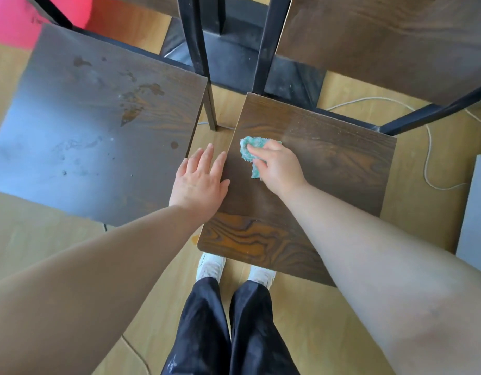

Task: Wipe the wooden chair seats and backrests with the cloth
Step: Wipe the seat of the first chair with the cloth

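- The teal cloth is a small, nubby rag, bunched under the right hand near the left side of the right-hand chair seat.
- It looks soft, light and limp, so it should fold to any shape. It is best gripped as a wad under the fingers, with the palm bearing down so it does not slide out.
- The right hand's fingers curl over the cloth and press it onto the wood.
- The left hand lies flat with its fingers straight and slightly spread, resting on the left edge of the same seat and holding nothing. It probably steadies the chair.
- Both seats are stiff, flat wood-grain boards on black metal frames. They should take firm rubbing without giving way.
- The right-hand seat shows a pale, dusty film towards the back.
- The left-hand chair seat, just beside it, carries dried stains and specks. These will likely need harder scrubbing.
- I cannot make out the backrests with any certainty.
- No container is in view, neither bucket, bowl nor spray bottle.
- A white cord lies on the floor beside the right-hand chair.
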The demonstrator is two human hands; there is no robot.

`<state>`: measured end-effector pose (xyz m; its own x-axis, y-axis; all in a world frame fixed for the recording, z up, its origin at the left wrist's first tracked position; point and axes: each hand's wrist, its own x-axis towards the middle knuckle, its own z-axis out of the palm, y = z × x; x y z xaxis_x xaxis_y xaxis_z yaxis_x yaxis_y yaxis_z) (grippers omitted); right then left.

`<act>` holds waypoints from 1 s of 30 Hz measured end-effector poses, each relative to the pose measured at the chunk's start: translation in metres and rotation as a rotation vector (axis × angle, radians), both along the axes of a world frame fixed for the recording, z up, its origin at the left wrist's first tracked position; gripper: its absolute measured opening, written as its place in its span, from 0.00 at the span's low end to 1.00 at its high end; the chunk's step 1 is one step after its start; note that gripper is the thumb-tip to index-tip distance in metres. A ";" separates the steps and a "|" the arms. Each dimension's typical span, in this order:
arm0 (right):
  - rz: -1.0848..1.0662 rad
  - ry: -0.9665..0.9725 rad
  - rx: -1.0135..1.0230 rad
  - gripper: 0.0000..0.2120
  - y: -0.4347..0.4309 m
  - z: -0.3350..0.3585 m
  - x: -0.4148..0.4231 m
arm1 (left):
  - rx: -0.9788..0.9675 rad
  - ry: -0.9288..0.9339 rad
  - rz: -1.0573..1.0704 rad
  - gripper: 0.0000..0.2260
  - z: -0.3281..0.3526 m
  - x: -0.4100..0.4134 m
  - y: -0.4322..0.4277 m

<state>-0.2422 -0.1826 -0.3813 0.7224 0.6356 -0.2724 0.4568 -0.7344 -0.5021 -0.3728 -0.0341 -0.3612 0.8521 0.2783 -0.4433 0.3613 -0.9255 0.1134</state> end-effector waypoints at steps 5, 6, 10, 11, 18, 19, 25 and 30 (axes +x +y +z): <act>0.026 0.025 0.015 0.18 -0.018 0.000 -0.042 | -0.005 0.018 -0.001 0.26 -0.003 -0.039 -0.006; 0.027 0.029 0.014 0.18 -0.020 0.000 -0.049 | -0.002 0.018 0.000 0.26 -0.003 -0.046 -0.006; 0.016 0.056 0.016 0.18 -0.031 0.001 -0.084 | 0.008 0.043 -0.029 0.26 -0.006 -0.075 -0.013; 0.016 0.061 0.015 0.18 -0.034 0.001 -0.093 | 0.006 0.049 -0.034 0.26 -0.006 -0.082 -0.016; 0.030 0.107 -0.006 0.18 -0.045 0.008 -0.139 | -0.026 0.060 -0.055 0.26 -0.010 -0.112 -0.025; 0.035 0.118 -0.005 0.18 -0.047 0.009 -0.144 | -0.029 0.061 -0.053 0.26 -0.010 -0.114 -0.026; 0.048 0.185 0.009 0.17 -0.055 0.014 -0.172 | -0.041 0.060 -0.041 0.26 -0.009 -0.120 -0.026; 0.039 0.256 -0.016 0.18 -0.058 0.017 -0.192 | -0.043 0.073 -0.036 0.26 -0.008 -0.123 -0.024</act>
<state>-0.4339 -0.2408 -0.3640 0.6036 0.6560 -0.4532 0.3445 -0.7272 -0.5938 -0.4959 -0.0580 -0.3696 0.8264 0.2277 -0.5150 0.3366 -0.9329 0.1277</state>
